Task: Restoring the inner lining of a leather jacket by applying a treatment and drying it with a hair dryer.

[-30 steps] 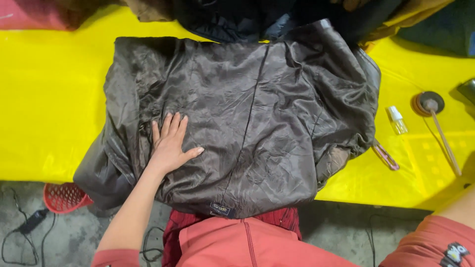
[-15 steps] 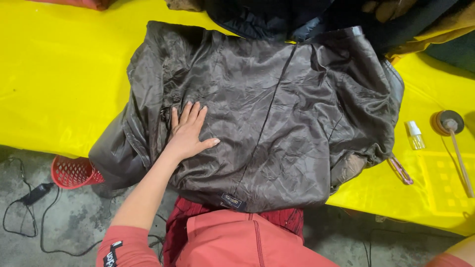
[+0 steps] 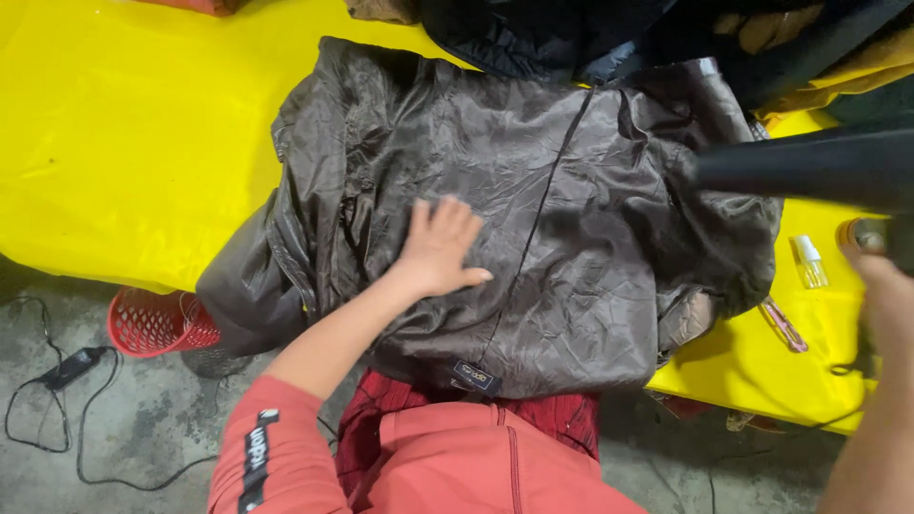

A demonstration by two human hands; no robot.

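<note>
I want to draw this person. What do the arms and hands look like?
The left hand is bare, no glove or ring showing. The left arm is bare up to a short red sleeve with white lettering. The right hand looks bare too, but blurred.

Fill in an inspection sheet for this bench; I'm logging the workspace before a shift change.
Surface: yellow sheet covers the table.
Job's things: dark brown jacket spread flat, creased.
Clutter: small clear bottle, heap of dark clothes behind.
Grippers: left hand flat on the jacket; right hand holds a blurred black tool.
Cables: black cord on the floor.
Surroundings: red basket, concrete floor.
</note>
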